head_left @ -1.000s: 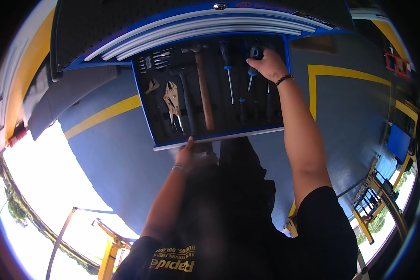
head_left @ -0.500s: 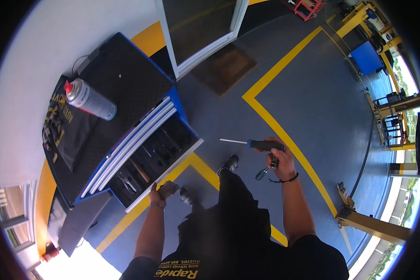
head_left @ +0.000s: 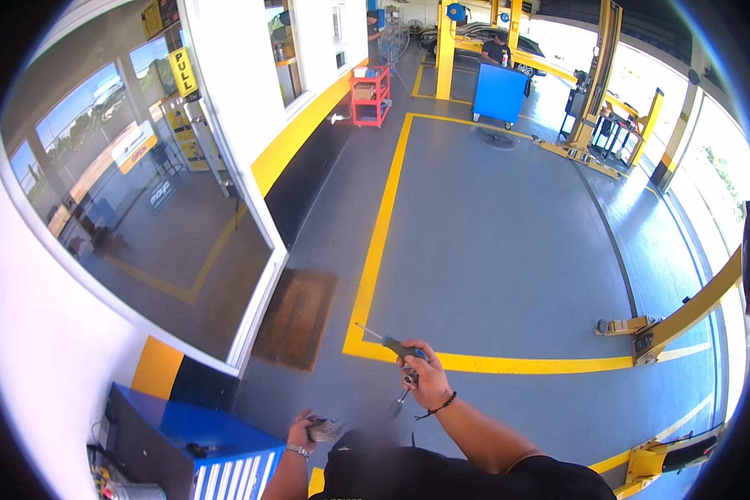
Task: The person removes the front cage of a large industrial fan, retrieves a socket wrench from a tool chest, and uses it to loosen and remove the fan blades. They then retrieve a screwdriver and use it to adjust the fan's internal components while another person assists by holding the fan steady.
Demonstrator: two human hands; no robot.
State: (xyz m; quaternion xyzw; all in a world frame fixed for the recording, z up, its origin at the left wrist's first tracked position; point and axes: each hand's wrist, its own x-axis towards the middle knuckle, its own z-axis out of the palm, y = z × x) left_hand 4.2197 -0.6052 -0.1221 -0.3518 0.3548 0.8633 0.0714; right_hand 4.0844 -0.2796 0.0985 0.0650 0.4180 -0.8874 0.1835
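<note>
In my right hand (head_left: 425, 382) is a screwdriver (head_left: 404, 347), its dark handle in my fingers and its thin shaft pointing forward and left. The same hand also holds a second, shiny metal tool with a round head (head_left: 410, 378), hanging below the palm; it looks like a ratchet. My left hand (head_left: 300, 429) is low, close to the blue tool cabinet (head_left: 217, 429). Its fingers are curled at a greyish, blurred object (head_left: 327, 429) whose kind I cannot make out.
A glass door (head_left: 142, 183) stands left, with a brown mat (head_left: 296, 321) before it. Yellow lines (head_left: 381, 242) mark the grey floor. Yellow lift arms (head_left: 696, 304) reach in from the right. Farther off are a red cart (head_left: 370, 96), a blue cabinet (head_left: 500, 93) and a person (head_left: 496, 52).
My view has swung up and right, from the cabinet's pulled-out tool drawer to the door and workshop floor. The drawer has left view. Both tools remain in my right hand.
</note>
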